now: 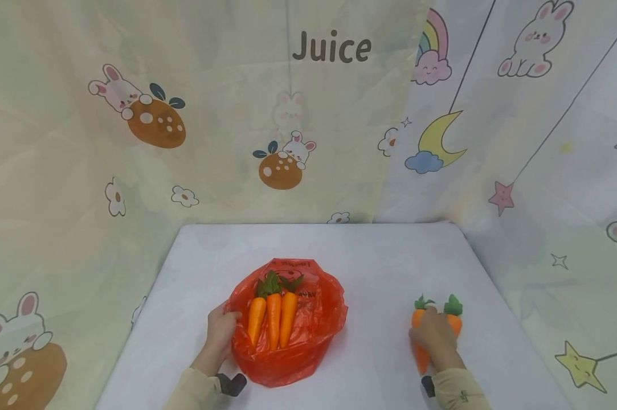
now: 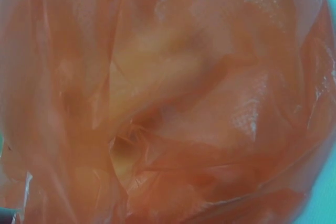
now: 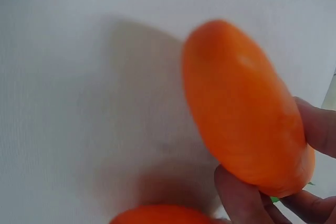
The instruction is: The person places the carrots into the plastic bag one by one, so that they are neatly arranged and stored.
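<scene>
The left hand (image 1: 221, 331) gripped a crinkled plastic bag (image 1: 293, 367), the right hand (image 1: 433, 332) a smooth carrot (image 3: 239, 106), and only the head view showed three bagged carrots (image 1: 273, 320)

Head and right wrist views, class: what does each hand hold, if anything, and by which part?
The left hand grips the red bag by its rim, on the left side. The right hand holds a carrot near its leafy end.
</scene>
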A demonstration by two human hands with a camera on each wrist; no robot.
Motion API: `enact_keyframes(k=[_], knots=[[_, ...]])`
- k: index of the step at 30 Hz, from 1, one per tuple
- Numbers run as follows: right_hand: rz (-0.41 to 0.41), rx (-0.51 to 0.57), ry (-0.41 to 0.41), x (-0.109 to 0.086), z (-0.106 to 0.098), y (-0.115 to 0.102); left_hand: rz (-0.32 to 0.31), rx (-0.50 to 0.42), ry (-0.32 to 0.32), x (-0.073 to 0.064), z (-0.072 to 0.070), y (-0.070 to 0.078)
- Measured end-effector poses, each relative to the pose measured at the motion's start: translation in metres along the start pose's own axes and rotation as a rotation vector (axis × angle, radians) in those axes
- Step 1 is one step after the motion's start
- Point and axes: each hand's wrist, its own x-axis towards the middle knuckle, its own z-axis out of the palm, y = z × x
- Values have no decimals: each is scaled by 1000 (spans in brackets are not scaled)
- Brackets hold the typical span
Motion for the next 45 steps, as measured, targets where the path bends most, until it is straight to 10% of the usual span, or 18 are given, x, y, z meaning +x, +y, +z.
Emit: enact_keyframes(k=[9,22,45], knots=[[-35,201,-87,-3,7,-16,35,6,-9,1,-1,-1],[23,760,-289,-7,17,-46,49,4,-16,1,0,-1],[-301,977,-583,-19,5,-134,29,18,-4,-2,0,-1]])
